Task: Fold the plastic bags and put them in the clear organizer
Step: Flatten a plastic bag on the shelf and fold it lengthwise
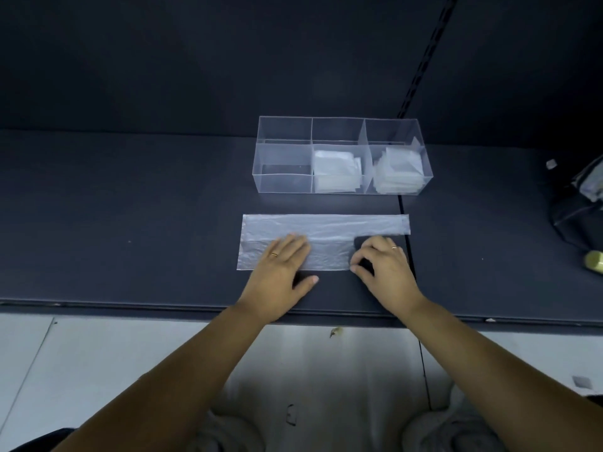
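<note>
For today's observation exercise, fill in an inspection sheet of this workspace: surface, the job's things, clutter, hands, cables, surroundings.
Surface: dark table, a seam running front to back on its right side.
Job's things: clear organizer at the back, left sections empty, folded bags in the middle and right sections; one plastic bag spread flat in front of it, lying crosswise.
Clutter: yellowish object and dark bag at the right edge, both cut off.
Hands: left hand flat on the bag; right hand curled at the bag's near right edge, grip unclear.
Cables: nothing seen.
Surroundings: dark back wall, pale floor below.
</note>
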`<state>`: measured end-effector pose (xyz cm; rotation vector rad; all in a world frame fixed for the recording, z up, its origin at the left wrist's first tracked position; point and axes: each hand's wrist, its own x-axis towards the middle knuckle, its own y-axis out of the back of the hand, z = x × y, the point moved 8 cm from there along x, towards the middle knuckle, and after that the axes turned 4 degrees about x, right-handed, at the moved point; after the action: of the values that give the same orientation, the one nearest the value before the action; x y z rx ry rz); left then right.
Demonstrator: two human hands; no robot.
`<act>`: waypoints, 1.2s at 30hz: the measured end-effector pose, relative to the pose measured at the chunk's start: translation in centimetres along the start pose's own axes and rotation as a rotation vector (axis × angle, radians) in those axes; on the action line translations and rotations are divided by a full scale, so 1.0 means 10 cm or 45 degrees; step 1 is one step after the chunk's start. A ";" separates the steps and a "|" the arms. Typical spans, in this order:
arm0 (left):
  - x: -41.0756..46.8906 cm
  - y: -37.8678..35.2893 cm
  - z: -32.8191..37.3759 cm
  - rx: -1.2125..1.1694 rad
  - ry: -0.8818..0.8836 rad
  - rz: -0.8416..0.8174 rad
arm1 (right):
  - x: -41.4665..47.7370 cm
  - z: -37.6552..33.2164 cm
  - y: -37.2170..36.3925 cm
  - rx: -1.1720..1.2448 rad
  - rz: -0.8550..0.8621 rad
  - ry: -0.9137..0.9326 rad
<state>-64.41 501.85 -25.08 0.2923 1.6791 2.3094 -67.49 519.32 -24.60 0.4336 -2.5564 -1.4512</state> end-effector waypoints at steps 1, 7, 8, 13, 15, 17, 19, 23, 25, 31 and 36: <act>-0.01 -0.04 0.04 0.004 -0.016 -0.028 | 0.04 -0.01 -0.01 -0.003 -0.009 -0.019; 0.04 -0.10 0.06 0.004 0.091 0.006 | 0.12 -0.03 -0.02 0.070 -0.242 -0.111; 0.04 -0.05 0.12 0.005 0.069 0.049 | 0.08 -0.02 0.02 0.135 -0.283 -0.123; -0.05 0.12 0.46 0.050 -0.037 0.280 | -0.15 -0.06 0.31 -0.016 -0.272 -0.058; -0.10 0.10 0.56 0.073 -0.037 0.238 | -0.26 -0.19 0.31 -0.127 -0.262 0.041; -0.16 0.11 0.65 0.135 -0.017 0.190 | -0.36 -0.37 0.18 -0.223 -0.274 0.181; -0.19 0.11 0.71 0.179 0.014 0.139 | -0.39 -0.45 0.05 -0.252 -0.235 0.232; -0.19 0.08 0.62 0.238 0.083 -0.007 | -0.30 -0.27 0.09 0.069 -0.132 0.014; -0.20 0.10 0.43 0.114 0.147 -0.039 | -0.27 -0.07 0.12 0.349 -0.163 -0.181; -0.34 0.30 -0.51 -0.587 0.588 -0.057 | -0.16 0.30 0.09 0.772 -0.097 -0.543; -0.44 0.28 -0.95 -0.861 0.919 0.011 | -0.11 0.41 0.03 0.693 0.055 -0.680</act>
<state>-63.53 491.08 -25.35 -0.7440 0.9690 3.0078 -67.69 523.17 -26.46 0.0441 -3.3649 -0.9212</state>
